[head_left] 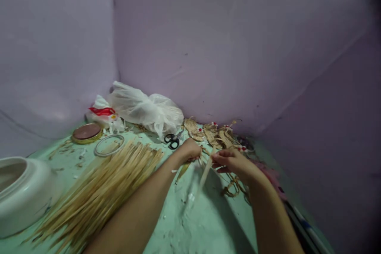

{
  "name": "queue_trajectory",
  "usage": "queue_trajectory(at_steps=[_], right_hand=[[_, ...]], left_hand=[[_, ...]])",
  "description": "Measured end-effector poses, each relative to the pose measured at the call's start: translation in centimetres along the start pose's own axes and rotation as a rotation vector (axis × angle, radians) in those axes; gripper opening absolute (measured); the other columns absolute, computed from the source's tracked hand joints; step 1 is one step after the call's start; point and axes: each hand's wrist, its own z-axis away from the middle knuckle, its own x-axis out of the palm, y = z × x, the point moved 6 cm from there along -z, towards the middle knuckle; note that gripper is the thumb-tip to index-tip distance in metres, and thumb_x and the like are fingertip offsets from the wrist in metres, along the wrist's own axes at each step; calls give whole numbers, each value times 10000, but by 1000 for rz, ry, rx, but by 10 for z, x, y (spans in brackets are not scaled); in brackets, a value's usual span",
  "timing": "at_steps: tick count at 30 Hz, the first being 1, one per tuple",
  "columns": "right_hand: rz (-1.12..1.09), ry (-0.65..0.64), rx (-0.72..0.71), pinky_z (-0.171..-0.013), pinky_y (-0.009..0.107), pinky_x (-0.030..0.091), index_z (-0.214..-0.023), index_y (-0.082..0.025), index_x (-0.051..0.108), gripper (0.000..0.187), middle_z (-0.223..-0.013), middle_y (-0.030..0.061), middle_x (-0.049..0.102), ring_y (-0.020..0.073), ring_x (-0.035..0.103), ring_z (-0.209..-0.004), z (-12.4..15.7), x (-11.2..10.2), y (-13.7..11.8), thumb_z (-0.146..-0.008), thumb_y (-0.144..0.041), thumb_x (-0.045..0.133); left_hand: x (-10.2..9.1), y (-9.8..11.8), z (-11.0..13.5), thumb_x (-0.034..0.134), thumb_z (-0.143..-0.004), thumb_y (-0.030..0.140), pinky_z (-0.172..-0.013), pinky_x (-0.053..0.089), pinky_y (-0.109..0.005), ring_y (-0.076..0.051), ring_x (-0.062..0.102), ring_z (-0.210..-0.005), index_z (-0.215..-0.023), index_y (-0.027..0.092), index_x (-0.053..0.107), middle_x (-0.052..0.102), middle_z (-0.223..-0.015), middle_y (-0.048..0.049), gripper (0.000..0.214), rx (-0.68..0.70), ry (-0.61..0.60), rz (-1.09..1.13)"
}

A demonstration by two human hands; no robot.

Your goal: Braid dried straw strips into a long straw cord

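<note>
My left hand (pixel 189 151) is closed in a loose fist around thin straw strips (pixel 205 174) that hang down toward the green floor. My right hand (pixel 230 160) faces it a few centimetres away, fingers pinched on the same pale strips. Just beyond both hands lie several small woven straw pieces (pixel 216 134) with red and white beads. A braided straw loop (pixel 231 188) rests on the floor under my right wrist.
A large bundle of long straw stalks (pixel 101 190) lies at left. Black-handled scissors (pixel 172 141), a white plastic bag (pixel 145 109), a round tin lid (pixel 87 133), a ring (pixel 108 145) and a white ceramic bowl (pixel 20 192) sit around it. Pale walls close in behind and right.
</note>
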Motion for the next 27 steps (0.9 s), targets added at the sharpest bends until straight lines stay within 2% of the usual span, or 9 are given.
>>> queue_trajectory(at_steps=[2, 4, 6, 11, 17, 23, 27], right_hand=[[256, 77, 46, -486, 191, 369, -586, -108, 577, 179, -530, 22, 532, 93, 484, -507, -13, -4, 17, -653, -267, 531], [442, 157, -29, -465, 185, 324, -597, -114, 626, 128, -511, 14, 533, 86, 455, -490, -24, -10, 19, -614, -209, 542], [517, 178, -99, -460, 182, 299, -656, -143, 674, 150, -525, 8, 553, 86, 450, -494, -30, -12, 18, -586, -175, 546], [577, 181, -103, -464, 182, 277, -750, -176, 706, 268, -583, 18, 603, 90, 463, -512, -31, -11, 15, -572, -122, 514], [615, 182, -136, -470, 191, 262, -670, -119, 681, 209, -598, 52, 608, 104, 485, -552, -30, -5, 8, -609, -118, 481], [555, 292, -104, -464, 202, 250, -681, -123, 675, 235, -611, 56, 599, 109, 489, -562, -37, -1, 12, -699, -243, 474], [490, 322, -62, -467, 205, 269, -739, -172, 692, 232, -613, 38, 607, 129, 518, -591, -40, 5, 17, -660, -331, 543]], left_hand=[[0, 0, 0, 528, -638, 155, -361, 214, -206, -71, 308, -298, -426, 127, 464, 322, -277, 33, 223, -17, -30, -120], [0, 2, 1, 501, -618, 141, -354, 191, -201, -62, 276, -282, -421, 139, 443, 307, -267, 42, 206, -14, -39, -168], [0, 4, 1, 484, -613, 146, -344, 183, -200, -58, 269, -275, -421, 143, 433, 312, -275, 46, 198, -5, -41, -157], [1, 5, 0, 484, -596, 154, -323, 171, -196, -50, 268, -261, -419, 141, 425, 331, -286, 48, 187, 26, -45, -153], [1, 4, -2, 514, -610, 171, -331, 179, -180, -35, 277, -269, -458, 130, 444, 350, -311, 57, 173, 0, -37, -141], [1, 4, -3, 501, -611, 171, -332, 177, -200, -42, 267, -263, -459, 129, 451, 378, -330, 40, 165, 9, -42, -140], [2, 4, -3, 502, -603, 166, -336, 182, -196, -40, 271, -273, -455, 133, 442, 369, -326, 43, 163, 12, -47, -145]])
